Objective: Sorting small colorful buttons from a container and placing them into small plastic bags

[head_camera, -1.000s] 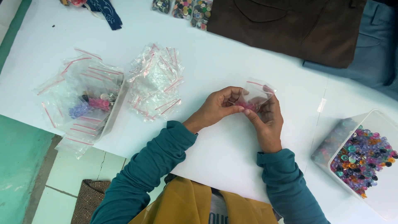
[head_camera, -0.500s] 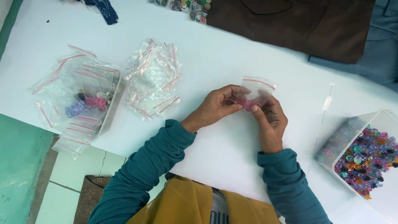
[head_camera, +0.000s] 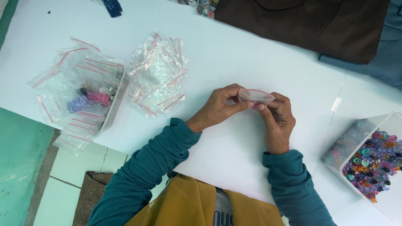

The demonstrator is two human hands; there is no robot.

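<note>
My left hand (head_camera: 217, 108) and my right hand (head_camera: 278, 121) pinch a small clear zip bag (head_camera: 256, 96) with a red seal strip between them, just above the white table (head_camera: 234, 50). The bag's mouth is spread into an oval, and something pink shows inside near my fingertips. Both forearms wear teal sleeves. A loose heap of empty zip bags (head_camera: 158, 75) lies to the left of my left hand.
A clear tub (head_camera: 94, 102) at the left holds filled bags with pink and purple pieces. A clear box of colourful beads (head_camera: 370, 161) stands at the right. Brown cloth (head_camera: 310, 21) and blue cloth (head_camera: 383, 58) lie at the back. The table's front edge runs near my elbows.
The little bag has gone from lying flat between my fingers to having its mouth pulled open into an oval. My hands stay in the same place on the table.
</note>
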